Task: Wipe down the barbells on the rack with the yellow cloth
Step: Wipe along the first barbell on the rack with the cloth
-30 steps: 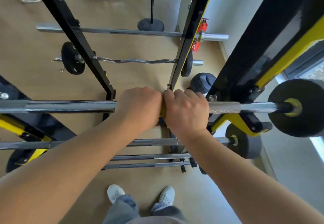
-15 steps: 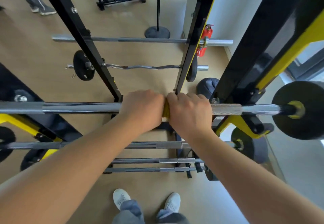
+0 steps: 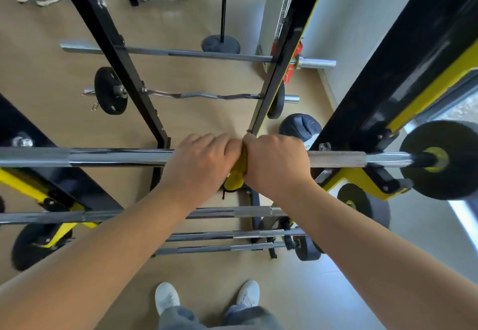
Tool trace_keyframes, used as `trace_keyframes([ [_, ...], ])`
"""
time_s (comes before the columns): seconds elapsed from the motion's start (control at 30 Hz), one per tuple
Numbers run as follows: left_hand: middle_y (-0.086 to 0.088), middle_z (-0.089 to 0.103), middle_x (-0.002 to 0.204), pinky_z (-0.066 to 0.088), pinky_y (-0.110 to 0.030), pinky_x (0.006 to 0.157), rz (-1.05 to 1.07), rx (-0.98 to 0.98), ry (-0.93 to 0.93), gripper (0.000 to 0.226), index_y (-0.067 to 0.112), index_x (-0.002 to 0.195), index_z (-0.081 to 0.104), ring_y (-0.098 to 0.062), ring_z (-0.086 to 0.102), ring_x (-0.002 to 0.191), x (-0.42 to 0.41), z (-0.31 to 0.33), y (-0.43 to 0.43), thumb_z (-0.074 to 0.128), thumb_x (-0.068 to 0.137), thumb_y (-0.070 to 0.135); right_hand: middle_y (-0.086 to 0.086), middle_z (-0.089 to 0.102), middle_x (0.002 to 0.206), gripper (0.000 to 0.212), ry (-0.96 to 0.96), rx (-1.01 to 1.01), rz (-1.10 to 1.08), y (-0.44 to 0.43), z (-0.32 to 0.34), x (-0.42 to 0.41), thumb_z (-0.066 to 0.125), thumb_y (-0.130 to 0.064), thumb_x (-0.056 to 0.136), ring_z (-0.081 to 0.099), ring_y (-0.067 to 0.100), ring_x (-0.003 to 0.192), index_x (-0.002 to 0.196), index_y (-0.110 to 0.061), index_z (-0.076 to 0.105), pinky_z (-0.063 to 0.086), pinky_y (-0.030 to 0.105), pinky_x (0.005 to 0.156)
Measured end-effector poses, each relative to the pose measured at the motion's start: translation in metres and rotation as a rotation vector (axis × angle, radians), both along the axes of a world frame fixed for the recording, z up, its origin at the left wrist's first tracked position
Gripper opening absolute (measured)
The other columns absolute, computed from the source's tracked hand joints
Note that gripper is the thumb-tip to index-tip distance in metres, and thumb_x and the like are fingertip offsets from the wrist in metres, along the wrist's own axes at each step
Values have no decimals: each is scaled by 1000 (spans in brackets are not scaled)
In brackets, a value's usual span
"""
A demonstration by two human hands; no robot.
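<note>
Across the rack [image 3: 367, 112], near its right upright, I have the top barbell [image 3: 103, 157] lying level on its hooks, a black plate [image 3: 445, 159] at its right end. It looks heavy and stiff, so I judge it will stay put under rubbing. My left hand [image 3: 204, 160] and right hand [image 3: 276, 161] are clamped side by side around the shaft, the yellow cloth [image 3: 236, 172] bunched between them. Soft and light, the cloth should be held wrapped round the smooth steel.

No readable text, labels or numbers anywhere from my view, just blur on the gear.
</note>
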State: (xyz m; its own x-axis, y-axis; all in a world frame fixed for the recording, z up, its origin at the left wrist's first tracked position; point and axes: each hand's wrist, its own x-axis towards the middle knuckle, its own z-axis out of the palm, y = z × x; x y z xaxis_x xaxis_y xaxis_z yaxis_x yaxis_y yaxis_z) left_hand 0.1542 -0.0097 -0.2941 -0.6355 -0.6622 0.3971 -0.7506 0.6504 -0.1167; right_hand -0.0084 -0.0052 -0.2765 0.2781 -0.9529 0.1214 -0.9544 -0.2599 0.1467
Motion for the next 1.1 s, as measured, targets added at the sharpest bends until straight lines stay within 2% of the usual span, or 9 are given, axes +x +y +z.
trace_keyframes([
  [0.2, -10, 63, 77, 47, -36, 61, 138, 99, 12, 25, 8, 96, 59, -29, 64, 69, 63, 3, -2, 72, 76, 14, 0, 58, 56, 17, 45, -76, -72, -3, -12, 81, 63, -19, 71, 55, 25, 51, 69, -23, 47, 25, 29, 54],
  [0.3, -8, 65, 80, 47, -36, 62, 183, 133, -10, 30, 11, 98, 59, -28, 65, 71, 97, 4, -5, 76, 74, 18, -1, 57, 60, 13, 39, -120, -52, -7, -12, 119, 57, -18, 79, 51, 24, 53, 72, -22, 47, 26, 30, 54],
  [0.4, -5, 61, 74, 41, -31, 54, 133, 131, -1, 18, 13, 93, 56, -22, 57, 62, 124, 2, -10, 68, 83, 22, -4, 45, 61, 16, 37, 134, -32, -15, 6, 137, 53, -33, 85, 41, 20, 54, 74, -22, 48, 27, 28, 50],
  [0.5, -2, 52, 63, 32, -28, 45, 98, 129, -17, 17, 14, 84, 53, -16, 39, 51, 138, 3, -14, 67, 86, 23, 0, 60, 73, 20, -9, 748, -26, -46, 38, 145, 69, -37, 76, 59, 21, 67, 78, -20, 61, 48, 31, 56],
  [0.57, -1, 49, 60, 33, -27, 40, 101, 155, -39, 21, 14, 81, 53, -18, 42, 46, 144, 2, -16, 71, 83, 24, 1, 66, 80, 24, -7, 975, -22, -60, 47, 154, 77, -34, 71, 64, 19, 74, 86, -18, 67, 53, 30, 62],
  [0.7, -3, 46, 51, 34, -24, 39, 161, 191, -43, 21, 13, 70, 49, -23, 45, 39, 159, -1, -22, 69, 73, 6, 1, 58, 69, 13, 65, 688, 18, -48, 33, 181, 60, -29, 81, 57, 20, 63, 75, -18, 57, 52, 34, 58],
  [0.9, -2, 54, 57, 26, -24, 42, 161, 223, -38, 21, 15, 76, 53, -23, 53, 45, 182, 6, -20, 73, 70, 12, 2, 52, 58, 17, -57, -333, 23, -12, -26, 198, 57, -7, 80, 47, 27, 52, 69, -19, 52, 32, 34, 51],
  [0.97, -2, 54, 58, 29, -26, 42, 169, 213, -34, 25, 14, 78, 54, -22, 53, 47, 190, 8, -18, 77, 68, 13, 3, 53, 59, 17, -125, -409, 42, -10, -35, 204, 55, -7, 82, 48, 27, 53, 69, -18, 52, 33, 35, 52],
  [1.1, -2, 57, 68, 39, -33, 55, 175, 201, -6, 28, 15, 88, 54, -23, 57, 61, 202, 4, -12, 77, 71, 18, 1, 56, 57, 14, -112, -261, 27, -12, -26, 215, 64, -16, 76, 52, 26, 50, 69, -20, 52, 34, 31, 52],
])
